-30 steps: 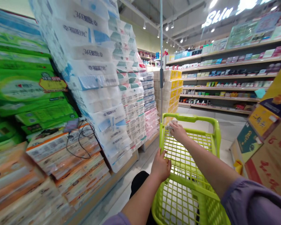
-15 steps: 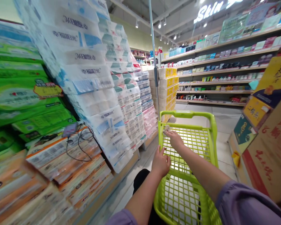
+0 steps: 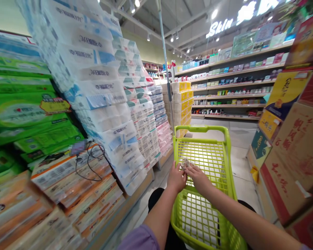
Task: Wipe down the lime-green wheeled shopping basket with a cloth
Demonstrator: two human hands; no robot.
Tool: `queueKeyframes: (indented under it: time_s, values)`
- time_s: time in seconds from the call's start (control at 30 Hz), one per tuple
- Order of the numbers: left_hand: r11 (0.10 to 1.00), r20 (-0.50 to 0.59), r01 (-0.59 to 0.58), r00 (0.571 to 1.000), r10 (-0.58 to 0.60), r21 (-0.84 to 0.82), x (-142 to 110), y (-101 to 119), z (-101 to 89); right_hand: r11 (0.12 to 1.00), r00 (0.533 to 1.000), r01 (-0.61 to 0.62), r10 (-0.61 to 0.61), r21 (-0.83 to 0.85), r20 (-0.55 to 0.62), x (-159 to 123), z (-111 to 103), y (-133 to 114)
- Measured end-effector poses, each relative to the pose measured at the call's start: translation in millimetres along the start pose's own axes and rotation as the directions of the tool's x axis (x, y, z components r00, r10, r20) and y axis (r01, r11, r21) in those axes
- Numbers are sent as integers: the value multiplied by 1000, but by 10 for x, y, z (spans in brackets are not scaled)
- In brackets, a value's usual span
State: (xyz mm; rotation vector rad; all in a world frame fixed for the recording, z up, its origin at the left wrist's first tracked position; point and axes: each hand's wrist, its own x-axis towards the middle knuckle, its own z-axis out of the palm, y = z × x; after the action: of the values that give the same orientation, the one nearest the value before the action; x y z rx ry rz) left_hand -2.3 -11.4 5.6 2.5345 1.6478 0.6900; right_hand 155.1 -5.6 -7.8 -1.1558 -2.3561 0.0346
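Note:
A lime-green plastic shopping cart stands in the aisle right in front of me. My left hand grips its left rim with curled fingers. My right hand sits just beside it, inside the basket, pinched on a small crumpled greyish wad pressed against the cart's left wall. A thin metal pole rises from the cart's far left corner.
Tall stacks of packaged tissue rolls and green and orange packs line the left side, with a black cable lying on them. Cardboard boxes crowd the right. Stocked shelves run along the far wall under a lit sign.
My right hand has drawn the wad back along the cart's left wall from near the far corner until it meets my left hand. The view has shifted slightly.

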Motion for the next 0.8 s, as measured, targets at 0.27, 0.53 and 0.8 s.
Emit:
queueKeyframes:
  time_s: [0.27, 0.53, 0.8]
  values:
    - [996, 1, 82, 997, -82, -31, -8, 41, -49, 996, 995, -78, 80, -32, 68, 407, -557, 368]
    - [998, -99, 10, 995, -17, -70, 48, -33, -6, 897, 899, -435, 437, -77, 9, 1115, -701, 1104]
    - [999, -117, -24, 993, 19, -35, 67, -85, 7, 929, 926, -370, 367, -23, -86, 853, -364, 944]
